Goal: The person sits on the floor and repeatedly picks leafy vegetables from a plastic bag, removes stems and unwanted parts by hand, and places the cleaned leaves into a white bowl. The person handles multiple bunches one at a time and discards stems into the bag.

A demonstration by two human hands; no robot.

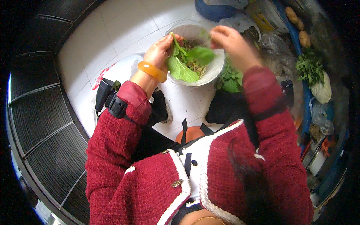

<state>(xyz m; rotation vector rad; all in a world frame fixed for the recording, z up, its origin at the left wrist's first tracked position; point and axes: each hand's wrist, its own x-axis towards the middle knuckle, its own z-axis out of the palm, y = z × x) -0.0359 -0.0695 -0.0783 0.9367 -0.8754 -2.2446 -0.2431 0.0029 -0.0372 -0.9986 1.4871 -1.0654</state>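
My left hand (pixel 163 50), with an amber-coloured bangle at the wrist, pinches the stems of some green leafy vegetable (pixel 182 69) over a round bin lined with a pale plastic bag (pixel 217 72). Roots and plant scraps (pixel 198 69) lie inside the bin, partly hidden by the leaves. My right hand (pixel 225 38) is raised over the bin's right rim with its fingers curled; it is blurred, and a small blurred green bit shows beside the fingertips. More leafy greens (pixel 231 80) lie just right of the bin, below my right forearm.
A white plastic bag with red print (pixel 112 73) stands on the tiled floor at left, near a dark ribbed cabinet front (pixel 42 112). At right, a blue-edged shelf holds potatoes (pixel 304 38), a leafy vegetable with a pale base (pixel 322 88) and plastic bags. A blue container (pixel 215 11) stands beyond the bin.
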